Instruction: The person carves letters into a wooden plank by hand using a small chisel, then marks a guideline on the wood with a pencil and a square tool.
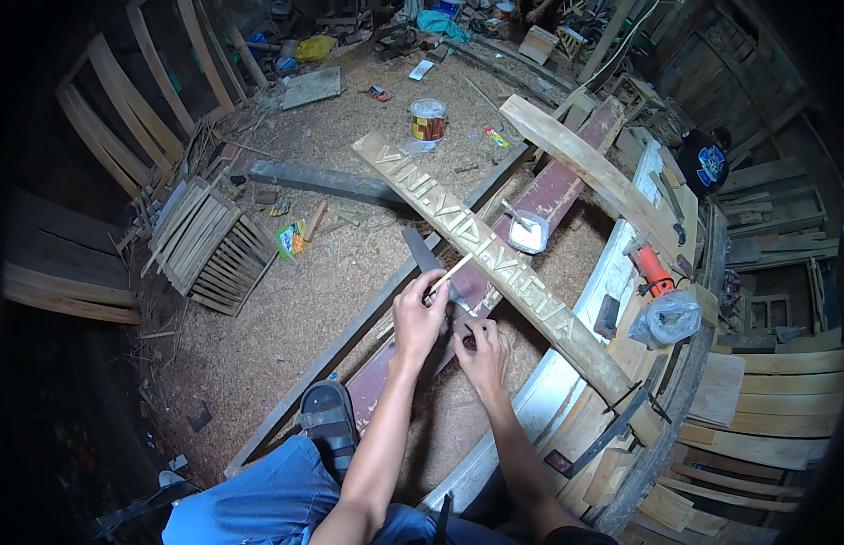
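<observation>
My left hand [418,316] is closed, with a thin pale wooden stick [453,276] between its fingers. A flat dark grey strip [422,249] runs beneath that hand; whether the hand grips it too is unclear. Close by, my right hand [485,356] is curled with thumb and fingers pinched around a small brownish piece [462,327], mostly hidden. Just beyond both hands, a long wooden board [567,329] with raised carved letters lies slantwise across a worn reddish plank [540,198]. On that plank stands a white tub [528,232] with a brush or stick resting across it.
A paint can [428,120] stands on the shaving-covered floor. To the right are an orange power tool [653,269], a plastic bag [669,318] and a black clamp [612,431]. Slatted wood [213,241] sits left. Another person [703,162] is at the far right.
</observation>
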A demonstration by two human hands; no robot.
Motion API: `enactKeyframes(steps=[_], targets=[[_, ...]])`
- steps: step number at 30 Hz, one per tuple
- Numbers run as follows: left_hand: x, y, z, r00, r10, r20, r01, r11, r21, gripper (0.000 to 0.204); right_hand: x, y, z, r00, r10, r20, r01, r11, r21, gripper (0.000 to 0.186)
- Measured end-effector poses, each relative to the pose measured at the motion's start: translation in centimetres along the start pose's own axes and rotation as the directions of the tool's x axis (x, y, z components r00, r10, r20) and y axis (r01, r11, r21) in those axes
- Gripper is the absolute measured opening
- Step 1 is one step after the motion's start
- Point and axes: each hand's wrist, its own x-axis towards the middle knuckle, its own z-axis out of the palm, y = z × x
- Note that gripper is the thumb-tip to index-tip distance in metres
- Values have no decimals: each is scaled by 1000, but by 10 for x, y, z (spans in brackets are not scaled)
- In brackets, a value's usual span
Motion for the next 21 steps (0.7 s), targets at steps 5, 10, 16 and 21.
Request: enactKeyframes(steps=[5,10,16,21], targets=[[20,35,3,990,131,58,-131,991,-9,24,68,-36,-82,975,-74,-208,83,996,35,47],[47,143,-23,765,575,288,-632,757,168,23,133,-86,-183,906,-359,-224,352,933,-71,40],[52,271,-47,458,658,597,-888,364,281,19,129,-95,-253,926,-285,-248,335,924,187,18],[32,311,-70,402,534,744,-915,198,353,19,119,-106,-267,893,-305,-332,402,871,281,13]])
